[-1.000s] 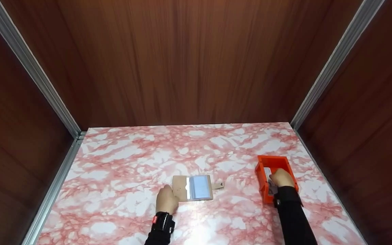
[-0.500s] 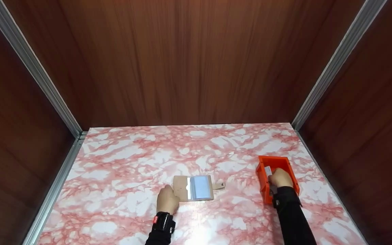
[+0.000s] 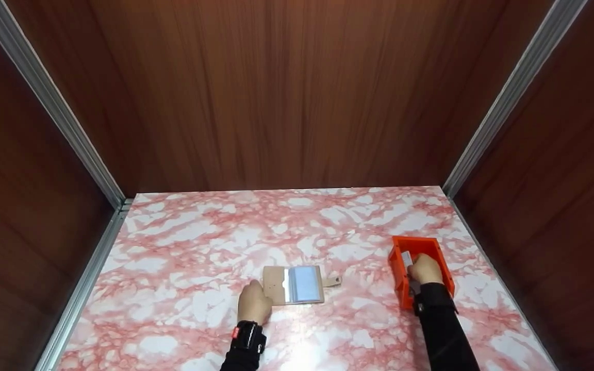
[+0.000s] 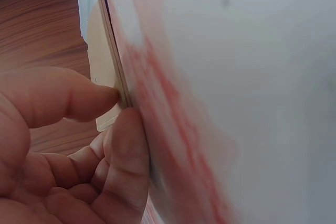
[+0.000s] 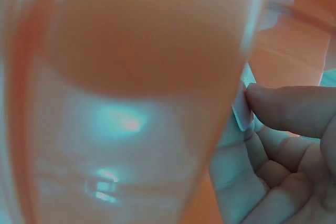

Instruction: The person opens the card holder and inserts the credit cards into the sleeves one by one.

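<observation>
An opened tan card holder (image 3: 275, 288) lies flat on the marbled table, its clear plastic sleeves (image 3: 306, 284) fanned to the right and a strap with a snap reaching out at that side. At its lower left edge is my left hand (image 3: 254, 304); in the left wrist view the thumb and index finger pinch the cover's edge. My right hand (image 3: 426, 269) is down inside an orange bin (image 3: 414, 241) at the right. Seen from the right wrist, its thumb and fingers pinch a thin, pale card (image 5: 241, 109). A whitish card (image 3: 406, 257) shows against the bin's left wall.
The pink and white marbled table (image 3: 199, 242) runs back to a brown wood-grain panel (image 3: 276, 103). Similar panels with metal corner rails (image 3: 80, 141) stand at both sides. The bin's wall fills much of the right wrist view.
In the bin, my right hand has shifted slightly, and less of a greyish piece below it shows now. The left hand and the card holder stay in place.
</observation>
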